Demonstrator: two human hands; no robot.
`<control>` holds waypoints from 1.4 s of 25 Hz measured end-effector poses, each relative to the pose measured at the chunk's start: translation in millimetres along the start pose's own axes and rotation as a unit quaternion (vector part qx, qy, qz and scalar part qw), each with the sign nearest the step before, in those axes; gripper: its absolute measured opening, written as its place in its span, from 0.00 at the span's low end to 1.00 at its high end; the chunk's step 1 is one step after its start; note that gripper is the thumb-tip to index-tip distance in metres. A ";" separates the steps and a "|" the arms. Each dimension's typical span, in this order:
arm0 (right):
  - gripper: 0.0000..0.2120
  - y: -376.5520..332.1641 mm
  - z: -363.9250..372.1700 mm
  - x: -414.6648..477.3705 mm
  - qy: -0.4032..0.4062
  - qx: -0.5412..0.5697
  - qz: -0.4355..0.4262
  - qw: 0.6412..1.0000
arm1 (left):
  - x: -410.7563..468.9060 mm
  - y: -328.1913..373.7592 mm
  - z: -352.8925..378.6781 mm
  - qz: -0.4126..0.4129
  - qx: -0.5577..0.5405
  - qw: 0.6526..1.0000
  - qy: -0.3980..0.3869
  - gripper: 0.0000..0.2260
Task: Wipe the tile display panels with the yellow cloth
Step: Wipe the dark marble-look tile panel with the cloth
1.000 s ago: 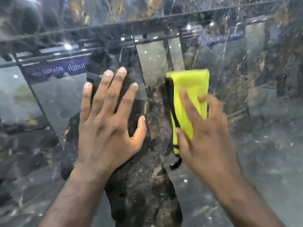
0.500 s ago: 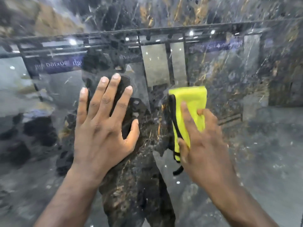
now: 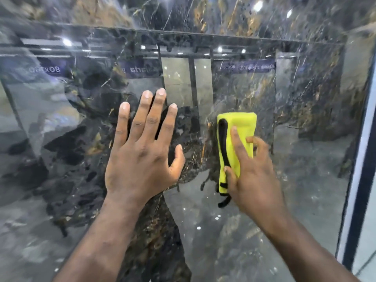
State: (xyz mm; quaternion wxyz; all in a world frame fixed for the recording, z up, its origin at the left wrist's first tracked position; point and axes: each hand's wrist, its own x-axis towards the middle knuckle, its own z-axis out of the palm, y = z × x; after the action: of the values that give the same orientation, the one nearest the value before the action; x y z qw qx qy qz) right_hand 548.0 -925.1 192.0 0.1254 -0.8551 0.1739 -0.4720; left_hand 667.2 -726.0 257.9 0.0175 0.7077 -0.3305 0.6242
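A glossy dark marble tile panel [image 3: 301, 159] with gold veins fills the view, upright in front of me. My left hand [image 3: 142, 155] lies flat against it at centre left, fingers straight and spread. A folded yellow cloth [image 3: 242, 127] with a black edge strip is pressed onto the panel at centre right. My right hand [image 3: 252, 174] holds it there, forefinger stretched along the cloth, thumb at its lower edge, other fingers curled over its right side. A black loop of the cloth hangs below my thumb.
The panel's top edge [image 3: 203, 34] runs across the upper view, with another marble panel [image 3: 223, 13] above it. A dark frame and white strip [image 3: 360, 180] border the panel on the right. Reflections of ceiling lights and showroom signs cover the surface.
My right hand and the cloth have slid down the panel. The view has shifted right and down, bringing the right frame into sight. My left hand stays flat on the tile.
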 end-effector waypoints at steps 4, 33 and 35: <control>0.45 -15.8 -16.0 53.4 0.054 0.061 0.049 0.995 | -0.4 0.9 -0.2 0.001 -0.001 1.000 -0.001 0.34; 0.47 0.9 -15.0 15.6 -0.006 0.027 0.033 0.999 | -1.9 0.7 0.4 0.015 0.000 1.000 0.001 0.35; 0.47 -2.2 -24.6 44.1 0.017 0.051 0.064 0.997 | -2.1 1.6 0.3 0.016 -0.003 1.000 -0.001 0.35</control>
State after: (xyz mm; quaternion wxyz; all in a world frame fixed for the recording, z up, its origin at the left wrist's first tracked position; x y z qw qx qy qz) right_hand 549.3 -942.7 239.3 0.1955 -0.8264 0.2060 -0.4862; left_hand 666.7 -726.4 255.3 0.0096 0.7028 -0.3437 0.6228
